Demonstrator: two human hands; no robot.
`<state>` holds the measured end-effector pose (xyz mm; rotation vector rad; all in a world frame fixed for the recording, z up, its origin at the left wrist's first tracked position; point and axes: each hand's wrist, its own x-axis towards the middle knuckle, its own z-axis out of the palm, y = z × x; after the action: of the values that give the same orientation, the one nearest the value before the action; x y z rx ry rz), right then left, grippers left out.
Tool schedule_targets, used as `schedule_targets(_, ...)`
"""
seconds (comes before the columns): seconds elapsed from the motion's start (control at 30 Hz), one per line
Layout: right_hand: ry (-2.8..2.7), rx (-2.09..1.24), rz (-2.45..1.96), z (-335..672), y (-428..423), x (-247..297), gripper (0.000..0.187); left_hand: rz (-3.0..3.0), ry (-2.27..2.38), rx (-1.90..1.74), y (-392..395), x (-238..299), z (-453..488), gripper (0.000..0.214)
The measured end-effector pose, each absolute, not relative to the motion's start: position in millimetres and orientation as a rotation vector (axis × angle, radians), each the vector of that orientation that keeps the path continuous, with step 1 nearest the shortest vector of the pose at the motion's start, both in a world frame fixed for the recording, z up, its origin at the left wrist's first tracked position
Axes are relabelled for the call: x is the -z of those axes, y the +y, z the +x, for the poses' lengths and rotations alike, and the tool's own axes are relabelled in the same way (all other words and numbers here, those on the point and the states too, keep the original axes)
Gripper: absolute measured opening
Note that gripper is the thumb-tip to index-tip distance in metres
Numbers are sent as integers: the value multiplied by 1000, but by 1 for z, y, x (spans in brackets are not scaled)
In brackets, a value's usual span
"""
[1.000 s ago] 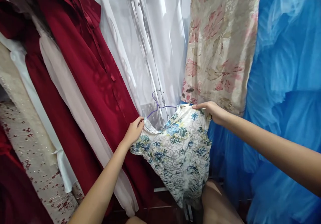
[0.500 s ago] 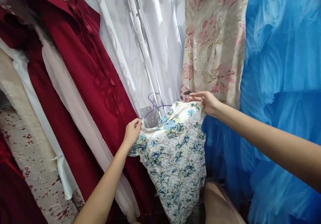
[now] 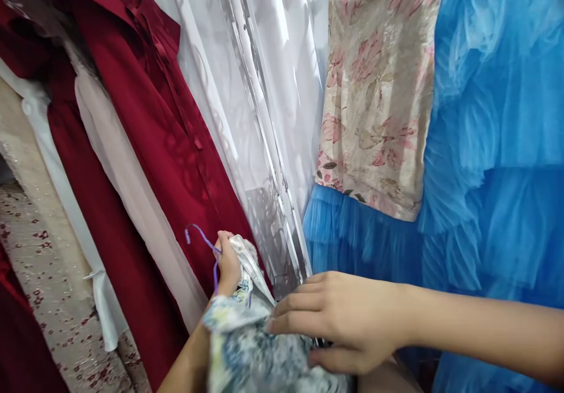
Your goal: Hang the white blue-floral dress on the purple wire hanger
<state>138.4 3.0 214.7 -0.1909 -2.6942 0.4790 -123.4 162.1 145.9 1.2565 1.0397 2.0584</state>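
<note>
My left hand [image 3: 229, 266] is closed around a purple clothes hanger [image 3: 203, 235], its hook sticking out to the left. From that hanger hangs a white top with blue and green floral print [image 3: 264, 352], bunched low in the view and partly blurred. My right hand [image 3: 337, 316] lies over the top, palm down, fingers stretched out and apart, its fingertips at the fabric. The lower part of the top runs out of the picture.
Dark red dresses [image 3: 163, 164] hang at the left beside a pale pink one [image 3: 136, 199]. Behind are white curtains [image 3: 291, 40]. A cream cloth with pink flowers [image 3: 379, 87] and blue tulle ruffles [image 3: 506, 117] hang at the right.
The top has come down and turned, no longer spread between my hands. My left hand now grips the hanger instead of the shoulder. My right hand has moved down over the fabric.
</note>
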Motion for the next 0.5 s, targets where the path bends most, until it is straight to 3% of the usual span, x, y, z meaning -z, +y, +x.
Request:
schedule_targets(0.07, -2732, -174, -199, 138, 22, -200, 58, 1031, 693, -1896, 151, -155, -102, 50)
schedule_targets(0.17, -2535, 79, -509, 138, 58, -177, 79, 936, 402, -1429, 126, -173, -69, 53)
schedule_targets(0.27, -2383, 94, -778, 136, 74, -158, 102, 885, 382, -1226, 101, -186, -44, 40)
schedule_targets(0.37, -2408, 19, -768, 137, 65, -145, 103, 859, 390, -1180, 88, -190, -33, 26)
schedule_targets(0.5, -2428, 113, -715, 141, 55, -130, 106, 806, 404, -1180, 88, -189, -27, 23)
